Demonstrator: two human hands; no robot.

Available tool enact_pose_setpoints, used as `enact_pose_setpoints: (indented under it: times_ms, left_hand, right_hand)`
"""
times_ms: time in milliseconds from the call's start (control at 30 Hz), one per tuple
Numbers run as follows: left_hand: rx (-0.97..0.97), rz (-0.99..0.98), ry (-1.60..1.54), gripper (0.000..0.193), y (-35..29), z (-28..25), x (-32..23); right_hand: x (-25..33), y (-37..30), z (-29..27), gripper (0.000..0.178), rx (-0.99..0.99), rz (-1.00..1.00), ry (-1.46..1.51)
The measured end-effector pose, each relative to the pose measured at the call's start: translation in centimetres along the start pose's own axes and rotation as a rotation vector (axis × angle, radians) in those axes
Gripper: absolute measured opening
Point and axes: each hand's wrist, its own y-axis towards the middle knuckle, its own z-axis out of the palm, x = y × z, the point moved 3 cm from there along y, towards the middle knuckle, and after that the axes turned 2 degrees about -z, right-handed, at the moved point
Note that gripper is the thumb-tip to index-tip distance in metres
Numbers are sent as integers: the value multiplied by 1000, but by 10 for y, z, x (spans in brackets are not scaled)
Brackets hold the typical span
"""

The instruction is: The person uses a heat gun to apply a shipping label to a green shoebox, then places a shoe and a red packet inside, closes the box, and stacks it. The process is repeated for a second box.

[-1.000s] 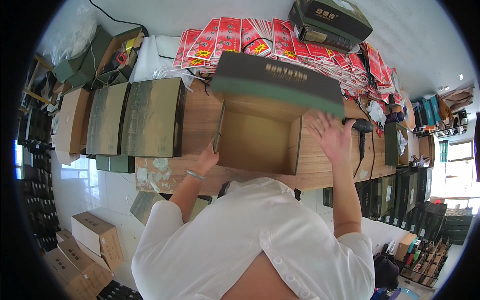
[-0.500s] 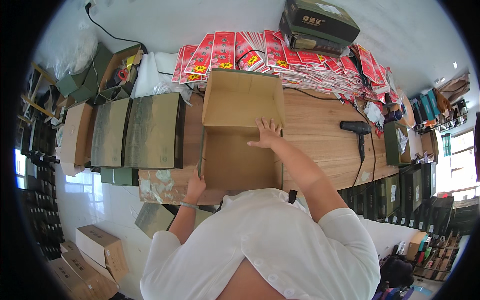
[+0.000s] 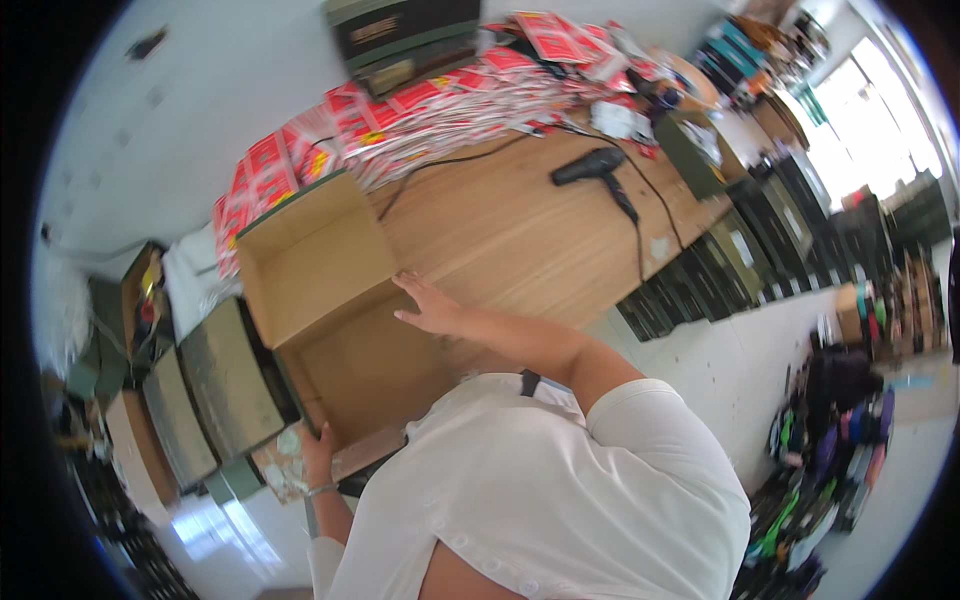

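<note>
An open cardboard box (image 3: 370, 375), dark green outside and plain brown inside, sits on the wooden table against my body. Its hinged lid (image 3: 318, 255) leans back toward the far side, and I see nothing inside the box. My left hand (image 3: 318, 458) grips the near left wall, thumb and fingers on either side of the edge. Near the hinge at the box's right side, my right hand (image 3: 432, 305) has its fingers spread and holds nothing; whether it touches the cardboard I cannot tell.
Red printed packets (image 3: 440, 110) lie heaped along the wall, with green boxes (image 3: 405, 40) on top. A black hair dryer (image 3: 590, 168) and its cord lie on the table (image 3: 500, 220). Closed boxes (image 3: 228, 380) stand at left; more boxes (image 3: 745, 255) line the right edge.
My view has turned and swung to the right, so the box appears further left and tilted. My right hand remains spread near the hinge; my left stays on the near left wall.
</note>
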Motion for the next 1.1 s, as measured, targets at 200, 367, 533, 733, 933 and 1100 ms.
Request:
enact_pose_setpoints:
  times_ms: [200,367,533,733,933,1100]
  left_hand:
    - [-273,-123,267,74,-32,-28,-147]
    - [-199,379,248,72,-48,44,-251]
    - [-8,368,348,67,-120,142,-400]
    - [307,496,385,56,-182,239,-497]
    - [175,496,458,51,-190,250,-499]
    - [333,257,624,49,-191,256,-503]
  right_hand:
    - [-125,-137,-116,67,-433,507,306]
    - [-229,-298,-272,48,-1285,731,138]
    - [-372,-526,-384,64,-1735,1202,-72]
    - [-496,-729,-468,78,-1648,1322,305]
    - [-551,-752,-505,94,-1714,1353,371]
    - [-544,-732,-505,90,-1572,1439,188]
